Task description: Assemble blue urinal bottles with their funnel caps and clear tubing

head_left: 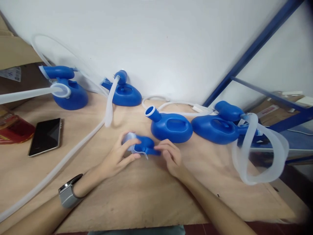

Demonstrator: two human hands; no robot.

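Note:
A small blue plastic funnel piece [145, 146] with a translucent white soft rim lies on the wooden table [137, 192] in front of me. My left hand [117, 158], with a grey watch on its wrist, wraps its fingers round the white-rimmed end. My right hand [171, 156] pinches the blue end with fingertips pressed together. Just behind stands a blue urinal bottle [171, 126] with an open white-ringed neck and no hose.
Three more blue bottles stand along the white wall: one at far left [69, 91], one at centre-left [126, 93], one at right [217, 125] with a wide translucent cup [261, 156]. Long white hoses [61, 163] cross the table. A black phone [46, 136] and red packet [12, 129] lie left.

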